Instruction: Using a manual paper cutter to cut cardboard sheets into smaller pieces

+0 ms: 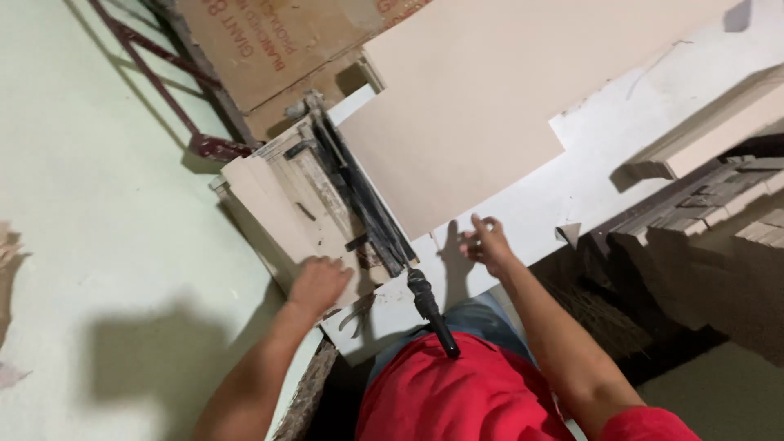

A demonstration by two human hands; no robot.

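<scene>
Large tile (482, 106): plain pale beige, no pattern. Narrow tile strip (265, 208): same beige. Cutter rails (363, 196): black; cutter base (314, 192): off-white, dust-streaked. Handle (431, 310): black. Table (588, 171): white (chalky smears). Shirt (457, 400): solid red. Wall (90, 188): pale green. Cardboard (278, 41): brown, red print. Ladder frame (163, 65): dark red.

- A flat brown cardboard box (278, 41) lies at the top of the view, behind the tile cutter, angled, with red printed lettering across its face.
- No screens or signs are visible.
</scene>
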